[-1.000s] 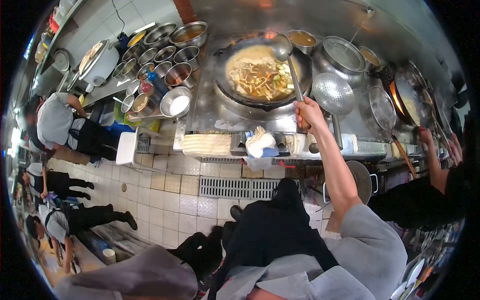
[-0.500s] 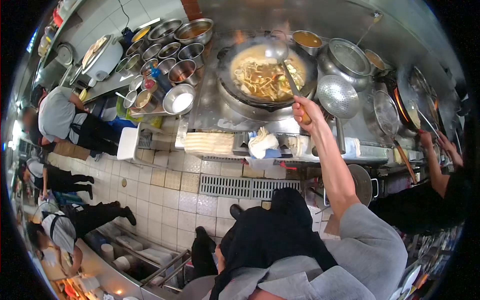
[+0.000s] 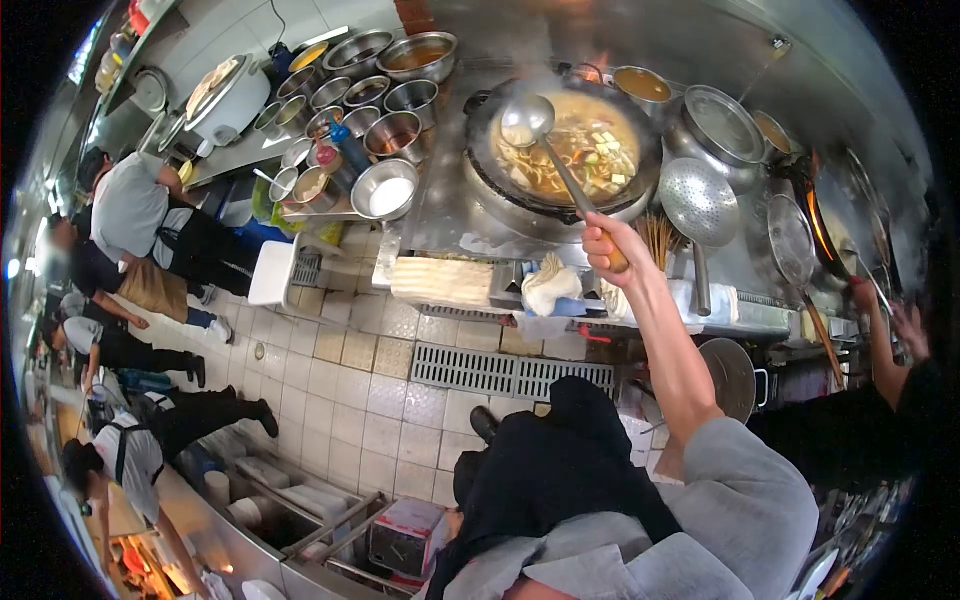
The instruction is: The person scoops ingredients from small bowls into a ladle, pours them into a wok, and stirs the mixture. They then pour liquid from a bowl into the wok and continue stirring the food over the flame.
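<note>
My right hand (image 3: 612, 250) is closed round the wooden handle of a metal ladle (image 3: 530, 118). The ladle's bowl is at the left side of a large black wok (image 3: 648, 150), over brothy food with noodles and pale cubes. Steam rises from the wok, and a flame shows behind it. A perforated skimmer (image 3: 698, 203) lies to the right of the wok. Of my left hand, only a sliver of skin shows low in the view by my dark apron; its fingers are hidden.
Metal bowls (image 3: 417, 57) and sauce containers crowd the left counter. Folded cloths (image 3: 440, 281) lie along the stove's front edge. A co-worker's hands (image 3: 868, 296) work at another wok at right. Several people stand at left. A white stool (image 3: 272, 272) stands near the counter.
The ladle's bowl has moved to the wok's left side. The whole view has shifted slightly. My left hand's fingers have gone out of sight, and a person carrying a brown bag shows more at left.
</note>
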A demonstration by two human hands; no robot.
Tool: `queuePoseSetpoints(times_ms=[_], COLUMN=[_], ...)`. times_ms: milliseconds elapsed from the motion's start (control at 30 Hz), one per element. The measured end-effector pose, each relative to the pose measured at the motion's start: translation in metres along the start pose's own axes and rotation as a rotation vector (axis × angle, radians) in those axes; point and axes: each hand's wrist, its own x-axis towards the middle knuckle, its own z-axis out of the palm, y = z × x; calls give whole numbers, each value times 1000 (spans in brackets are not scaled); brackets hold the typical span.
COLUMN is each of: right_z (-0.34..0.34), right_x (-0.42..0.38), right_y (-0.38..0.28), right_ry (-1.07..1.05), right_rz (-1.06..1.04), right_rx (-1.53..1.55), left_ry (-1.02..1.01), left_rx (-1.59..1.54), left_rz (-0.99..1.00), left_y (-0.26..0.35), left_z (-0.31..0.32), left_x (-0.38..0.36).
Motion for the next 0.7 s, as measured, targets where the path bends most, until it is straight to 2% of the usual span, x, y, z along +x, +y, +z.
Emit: queuePoseSetpoints(times_ms=[100, 233, 367, 467, 500, 600, 700], right_z=[15, 32, 43, 53, 54, 47, 34], right_x=[-29, -64, -79, -87, -90, -96, -91], right_y=[8, 20, 24, 29, 32, 30, 22], right_ry=[-16, -56, -69, -79, -19, -34, 96], right_rz=[28, 5, 50, 27, 25, -37, -132], right_rx=[16, -126, -237, -439, -487, -541, -523], left_ry=[6, 23, 47, 62, 57, 39, 95], left_rx=[-13, -32, -67, -115, -155, -186, -143], left_rz=[-7, 3, 11, 27, 56, -18, 92], left_y=[3, 22, 64, 99, 102, 154, 102], left_z=[-1, -14, -38, -59, -61, -82, -63], left_x=[-1, 2, -2, -7, -3, -28, 5])
